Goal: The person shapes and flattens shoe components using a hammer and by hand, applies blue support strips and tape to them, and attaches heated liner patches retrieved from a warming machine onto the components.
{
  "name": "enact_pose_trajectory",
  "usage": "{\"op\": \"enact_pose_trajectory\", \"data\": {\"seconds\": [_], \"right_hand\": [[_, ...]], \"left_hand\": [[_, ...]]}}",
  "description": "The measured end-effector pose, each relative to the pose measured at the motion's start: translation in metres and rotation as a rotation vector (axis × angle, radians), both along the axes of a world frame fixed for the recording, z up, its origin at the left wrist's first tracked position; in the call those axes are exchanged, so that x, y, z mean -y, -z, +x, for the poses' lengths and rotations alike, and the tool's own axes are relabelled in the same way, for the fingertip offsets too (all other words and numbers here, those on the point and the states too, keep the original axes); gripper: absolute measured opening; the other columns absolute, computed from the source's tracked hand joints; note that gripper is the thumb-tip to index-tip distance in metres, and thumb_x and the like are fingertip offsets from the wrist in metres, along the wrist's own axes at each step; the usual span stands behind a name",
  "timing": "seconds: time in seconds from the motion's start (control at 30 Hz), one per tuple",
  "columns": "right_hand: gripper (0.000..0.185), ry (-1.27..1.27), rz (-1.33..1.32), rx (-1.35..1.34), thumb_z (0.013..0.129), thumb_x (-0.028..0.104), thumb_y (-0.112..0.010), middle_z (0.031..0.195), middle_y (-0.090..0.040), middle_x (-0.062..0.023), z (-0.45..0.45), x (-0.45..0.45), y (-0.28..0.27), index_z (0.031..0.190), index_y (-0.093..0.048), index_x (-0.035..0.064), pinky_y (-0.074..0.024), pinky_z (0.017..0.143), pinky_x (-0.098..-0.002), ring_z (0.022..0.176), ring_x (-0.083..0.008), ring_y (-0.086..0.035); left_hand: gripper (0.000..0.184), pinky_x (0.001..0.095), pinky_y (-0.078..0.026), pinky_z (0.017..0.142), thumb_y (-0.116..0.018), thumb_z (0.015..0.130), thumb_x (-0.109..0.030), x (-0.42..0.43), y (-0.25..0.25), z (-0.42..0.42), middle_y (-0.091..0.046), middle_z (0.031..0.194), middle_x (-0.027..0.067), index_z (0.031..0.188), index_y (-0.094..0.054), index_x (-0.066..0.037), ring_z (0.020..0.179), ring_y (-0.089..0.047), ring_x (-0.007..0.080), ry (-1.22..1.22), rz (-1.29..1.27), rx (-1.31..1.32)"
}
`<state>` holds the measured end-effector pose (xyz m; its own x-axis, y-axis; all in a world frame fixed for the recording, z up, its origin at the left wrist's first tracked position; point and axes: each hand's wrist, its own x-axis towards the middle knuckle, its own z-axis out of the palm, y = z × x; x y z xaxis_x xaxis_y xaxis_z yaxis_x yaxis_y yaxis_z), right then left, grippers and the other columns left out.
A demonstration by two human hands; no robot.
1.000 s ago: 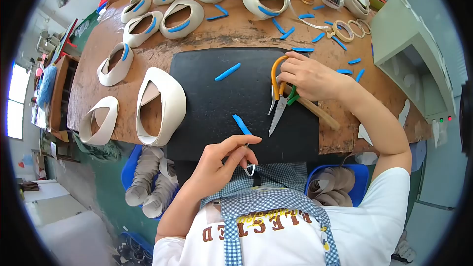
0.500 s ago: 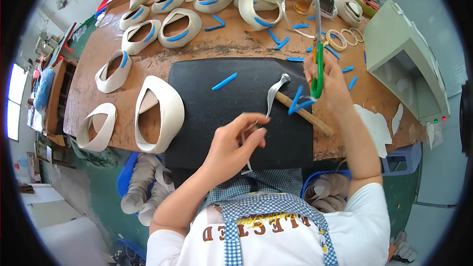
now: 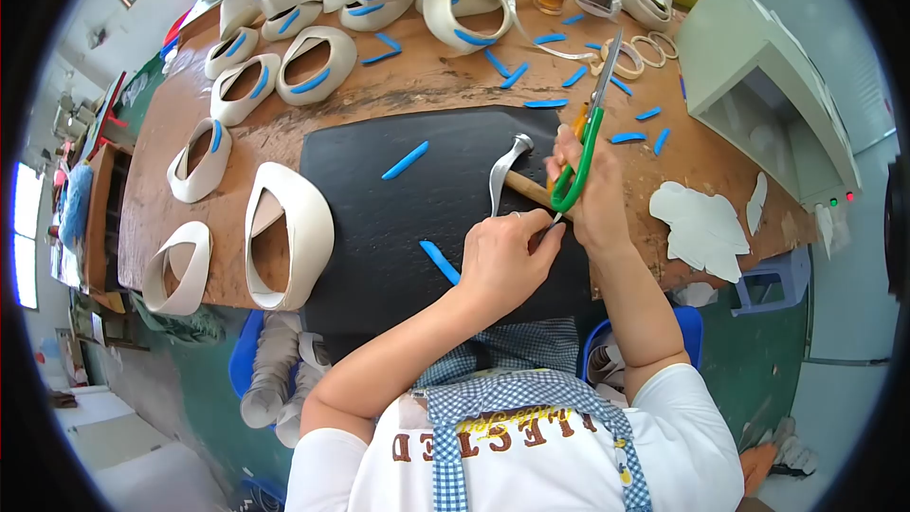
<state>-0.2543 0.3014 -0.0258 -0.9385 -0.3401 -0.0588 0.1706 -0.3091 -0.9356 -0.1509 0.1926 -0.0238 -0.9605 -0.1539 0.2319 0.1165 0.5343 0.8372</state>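
The right hand (image 3: pixel 599 197) has its grip clamped around the scissors (image 3: pixel 590 139), which have green and orange handles; the blades point up and away from the person, above the worktop (image 3: pixel 455 83). The left hand (image 3: pixel 504 261) is just beside it, over the black mat (image 3: pixel 358 228), with thumb and forefinger drawn close together near the right wrist; whether this grip pinches anything cannot be told.

A hammer (image 3: pixel 527 188) lies on the mat beyond the left hand, its handle running toward the right hand. One blue strip (image 3: pixel 436 260) lies beside the left hand, partly hidden by it, and another blue piece (image 3: pixel 406 160) lies farther up the mat. A large white shoe upper (image 3: pixel 315 228) stands at the mat's left edge, near a smaller upper (image 3: pixel 196 270). Pale scraps (image 3: pixel 700 229) lie to the right, and tape rolls (image 3: pixel 650 50) lie beyond the scissors.
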Motion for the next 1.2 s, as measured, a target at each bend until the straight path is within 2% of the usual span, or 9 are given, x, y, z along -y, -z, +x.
{"op": "enact_pose_trajectory", "data": {"seconds": [0.2, 0.37, 0.67, 0.73, 0.8, 0.9, 0.97, 1.1, 1.2], "right_hand": [[0.035, -0.090, -0.197, 0.294, 0.098, 0.040, -0.062, 0.077, -0.054, -0.0005, -0.026, -0.018, 0.008, 0.099, -0.055, 0.0055, -0.0531, 0.076, -0.0365, 0.064, -0.0132, -0.057], [0.029, 0.057, -0.323, 0.287, 0.095, 0.032, -0.067, 0.075, -0.056, -0.0005, -0.065, -0.049, -0.019, 0.098, -0.059, 0.0041, -0.0518, 0.066, -0.0339, 0.062, -0.0131, -0.057], [0.031, 0.345, 1.322, -0.293, 0.079, 0.030, -0.080, 0.069, -0.063, -0.0010, -0.287, -0.155, 0.040, 0.089, -0.074, 0.0012, -0.0417, 0.053, -0.0327, 0.059, -0.0102, -0.053], [0.033, 0.454, 1.270, -0.352, 0.079, 0.037, -0.080, 0.068, -0.064, -0.0010, -0.346, -0.175, 0.072, 0.082, -0.075, 0.0046, -0.0425, 0.055, -0.0339, 0.062, -0.0113, -0.054], [0.040, 0.519, 1.426, -0.496, 0.081, 0.041, -0.076, 0.090, -0.074, -0.0144, -0.369, -0.176, 0.074, 0.097, -0.073, 0.0042, -0.0528, 0.074, -0.0436, 0.083, -0.0283, -0.070], [0.039, 0.419, 1.675, -0.659, 0.091, 0.034, -0.065, 0.104, -0.071, -0.0203, -0.392, -0.163, 0.074, 0.114, -0.069, 0.0033, -0.0528, 0.084, -0.0467, 0.096, -0.0364, -0.068], [0.033, 0.665, 1.522, -1.307, 0.088, 0.023, -0.067, 0.098, -0.070, -0.0199, -0.339, -0.121, 0.051, 0.117, -0.067, 0.0063, -0.0543, 0.081, -0.0438, 0.089, -0.0346, -0.068], [0.022, -0.196, 0.673, -0.510, 0.095, 0.022, -0.067, 0.092, -0.066, -0.0020, -0.147, -0.042, -0.021, 0.103, -0.067, 0.0018, -0.0505, 0.078, -0.0266, 0.088, -0.0097, -0.063], [0.044, -0.438, 0.575, -0.458, 0.083, 0.010, -0.077, 0.104, -0.066, -0.0055, -0.016, -0.028, -0.037, 0.122, -0.057, 0.0038, -0.0534, 0.084, -0.0323, 0.097, -0.0164, -0.065]], "left_hand": [[0.021, 0.0367, -0.041, 0.047, -0.070, 0.087, -0.021, 0.005, -0.010, 0.000, -0.056, 0.053, 0.0111, 0.078, -0.068, -0.002, 0.045, -0.055, 0.0250, 0.099, -0.103, 0.025], [0.018, 0.0294, -0.038, 0.047, -0.069, 0.088, -0.017, 0.012, -0.008, 0.018, -0.059, 0.057, 0.0070, 0.088, -0.073, 0.001, 0.048, -0.049, 0.0090, 0.372, 0.127, 0.282], [0.047, 0.0211, -0.034, 0.057, -0.046, 0.107, -0.035, 0.053, -0.039, 0.036, -0.054, 0.065, -0.0017, 0.124, -0.065, 0.005, 0.061, -0.042, 0.0039, 0.487, 0.872, 0.470], [0.068, 0.0224, -0.032, 0.054, -0.037, 0.105, -0.052, 0.055, -0.035, 0.033, -0.047, 0.060, -0.0026, 0.123, -0.063, 0.009, 0.056, -0.040, 0.0062, 0.362, 0.950, 0.466], [0.087, 0.0229, -0.030, 0.053, -0.025, 0.102, -0.066, 0.057, -0.037, 0.028, -0.039, 0.058, -0.0041, 0.128, -0.059, 0.010, 0.054, -0.037, 0.0080, 0.249, 1.073, 0.480], [0.088, 0.0230, -0.032, 0.054, -0.020, 0.103, -0.065, 0.063, -0.028, 0.024, -0.040, 0.063, -0.0024, 0.139, -0.048, 0.009, 0.056, -0.037, 0.0092, 0.196, 1.244, 0.447], [0.088, 0.0234, -0.033, 0.055, -0.019, 0.103, -0.065, 0.064, -0.024, 0.025, -0.040, 0.064, -0.0015, 0.142, -0.045, 0.009, 0.056, -0.037, 0.0095, 0.175, 1.258, 0.426], [0.090, 0.0241, -0.035, 0.056, -0.018, 0.102, -0.066, 0.059, -0.016, 0.019, -0.041, 0.066, -0.0004, 0.144, -0.041, 0.010, 0.058, -0.037, 0.0101, 0.186, 1.269, 0.389], [0.089, 0.0246, -0.036, 0.058, -0.019, 0.103, -0.065, 0.054, -0.017, 0.016, -0.044, 0.069, 0.0004, 0.145, -0.039, 0.010, 0.061, -0.038, 0.0103, 0.219, 1.284, 0.394]]}}
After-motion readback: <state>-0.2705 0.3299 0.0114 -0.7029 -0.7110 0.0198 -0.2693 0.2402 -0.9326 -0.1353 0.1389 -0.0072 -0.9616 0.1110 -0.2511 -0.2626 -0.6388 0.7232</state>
